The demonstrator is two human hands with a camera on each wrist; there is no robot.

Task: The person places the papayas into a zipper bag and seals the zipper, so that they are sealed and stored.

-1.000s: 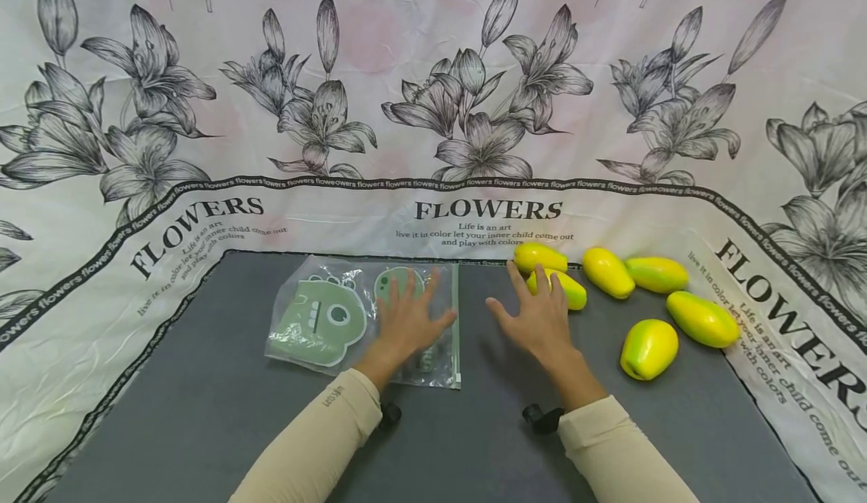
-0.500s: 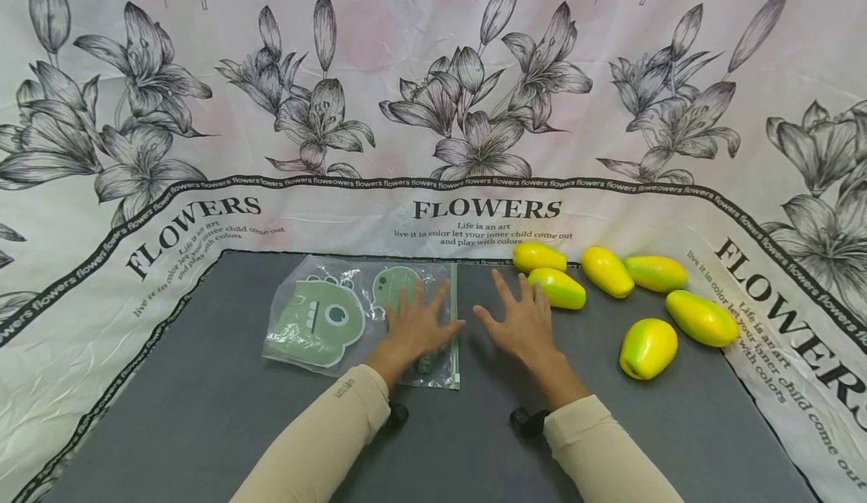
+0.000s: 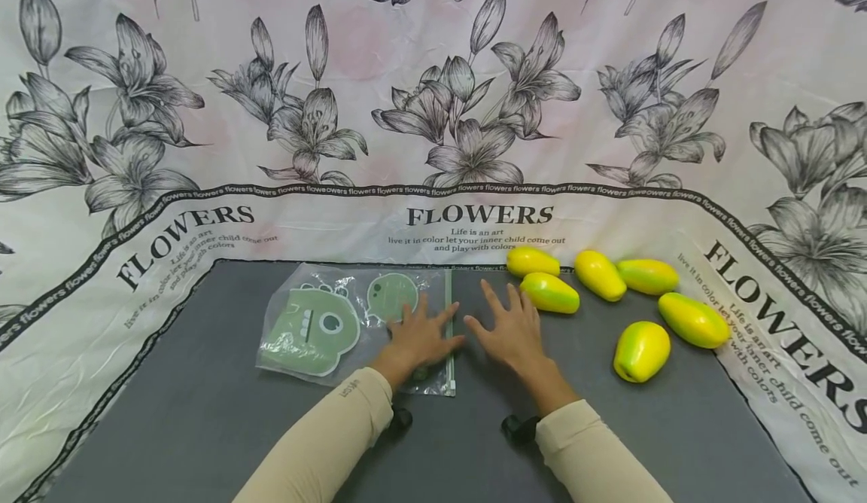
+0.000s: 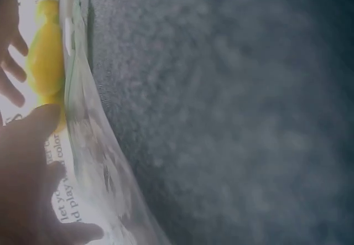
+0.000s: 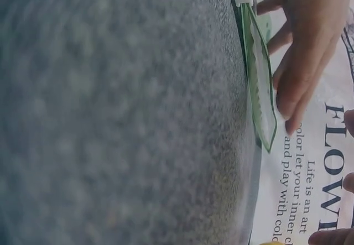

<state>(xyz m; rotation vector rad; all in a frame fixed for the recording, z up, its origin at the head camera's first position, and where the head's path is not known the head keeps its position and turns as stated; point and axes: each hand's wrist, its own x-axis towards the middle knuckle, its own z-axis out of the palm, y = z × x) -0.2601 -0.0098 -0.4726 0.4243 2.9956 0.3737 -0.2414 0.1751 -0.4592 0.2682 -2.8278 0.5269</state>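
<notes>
A clear plastic zip bag printed with green cartoon dinosaurs lies flat on the grey table. My left hand hovers over or rests on its right part, fingers spread; I cannot tell whether it touches. In the right wrist view the bag's green zip edge gapes slightly, with a white slider at one end. Just right of that edge, my right hand is held over the table with its fingers spread and nothing in them. Closest to its fingertips is a yellow-green mango.
More mangoes sit at the back right, among them one against the cloth and one nearer the front. A white flowered cloth rises behind the grey table and along its sides.
My right hand has moved left, away from the mangoes and towards the bag's zip edge. My left hand has shifted slightly right and nearer to me. The bag and mangoes stay put.
</notes>
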